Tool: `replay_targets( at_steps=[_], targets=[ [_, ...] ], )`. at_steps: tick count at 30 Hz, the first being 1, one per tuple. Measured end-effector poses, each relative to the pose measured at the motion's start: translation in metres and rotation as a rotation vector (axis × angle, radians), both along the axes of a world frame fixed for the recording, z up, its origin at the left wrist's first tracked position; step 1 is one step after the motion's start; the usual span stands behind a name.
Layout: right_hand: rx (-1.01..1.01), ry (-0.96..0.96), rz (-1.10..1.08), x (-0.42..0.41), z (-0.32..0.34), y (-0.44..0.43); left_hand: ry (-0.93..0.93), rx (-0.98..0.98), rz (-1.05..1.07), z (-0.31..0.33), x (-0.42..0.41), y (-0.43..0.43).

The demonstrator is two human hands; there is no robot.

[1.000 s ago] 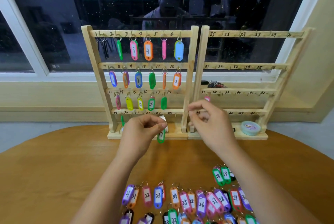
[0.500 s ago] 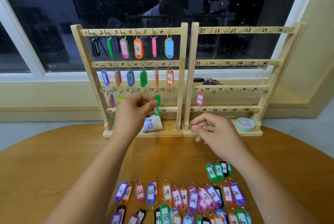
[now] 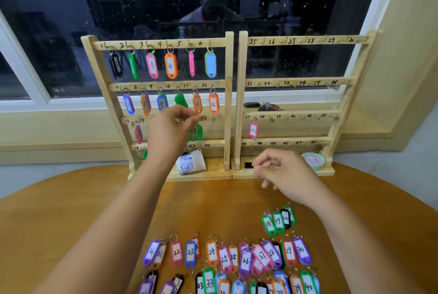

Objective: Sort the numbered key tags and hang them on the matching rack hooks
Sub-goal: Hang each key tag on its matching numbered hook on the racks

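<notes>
**17 going on, well under half done**

My left hand (image 3: 174,129) is up at the third rail of the left rack (image 3: 228,94). Thumb and forefinger pinch the ring of green tag 17 (image 3: 195,132). The tag hangs just below my fingertips, under the 17 mark. I can't tell if the ring is over the hook yet because my fingers cover it.

My right hand (image 3: 285,172) hovers low, near the base of the right rack (image 3: 239,94). Its fingers are loosely curled, with no tag in them that I can see.

Done, as I read it:
- Left rack: top rail 1–6 is full and second rail 7–12 is full.
- Third rail: the pink tag (image 3: 138,134) at 13 shows. 14–16 sit behind my hand, so unconfirmed.
- Right rack: carries only tag 37 (image 3: 253,130).

Left to do:
- Hook 18 (image 3: 214,120) is bare, just right of my fingers.
- Bottom rail: a green piece (image 3: 145,155) hangs below 19, partly hidden. 23 and 24 are bare.
- Every other right rack hook looks bare.

Stock on the table (image 3: 71,222):
- The 18/19/20 cluster (image 3: 278,221) lies on the near right.
- The 21–30 row (image 3: 227,254) lies nearer me.
- The nearest row is cut by the frame edge; 33, 39 and 40 are readable.
- 21 and 25 show twice, so probably two tags on some hooks.

Next in order looks like 18.
</notes>
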State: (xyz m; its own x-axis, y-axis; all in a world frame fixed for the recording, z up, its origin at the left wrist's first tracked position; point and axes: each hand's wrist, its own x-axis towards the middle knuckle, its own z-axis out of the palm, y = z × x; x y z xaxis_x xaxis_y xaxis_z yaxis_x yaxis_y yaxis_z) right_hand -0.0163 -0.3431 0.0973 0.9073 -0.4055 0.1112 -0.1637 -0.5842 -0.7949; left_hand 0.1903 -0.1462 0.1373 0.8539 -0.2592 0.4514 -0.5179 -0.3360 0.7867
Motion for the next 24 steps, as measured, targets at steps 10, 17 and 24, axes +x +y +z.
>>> replay_targets(
  at_steps=[10,17,24],
  targets=[
    [-0.184,0.452,0.197,-0.004,-0.021,-0.020,-0.071,-0.007,0.041,-0.018,-0.019,0.009],
    [-0.246,0.532,0.218,-0.003,-0.028,-0.017,0.097,0.056,-0.099,-0.053,-0.055,0.020],
    [-0.267,0.549,0.188,0.003,-0.038,-0.011,0.192,0.315,-0.334,-0.072,-0.079,0.011]
  ],
)
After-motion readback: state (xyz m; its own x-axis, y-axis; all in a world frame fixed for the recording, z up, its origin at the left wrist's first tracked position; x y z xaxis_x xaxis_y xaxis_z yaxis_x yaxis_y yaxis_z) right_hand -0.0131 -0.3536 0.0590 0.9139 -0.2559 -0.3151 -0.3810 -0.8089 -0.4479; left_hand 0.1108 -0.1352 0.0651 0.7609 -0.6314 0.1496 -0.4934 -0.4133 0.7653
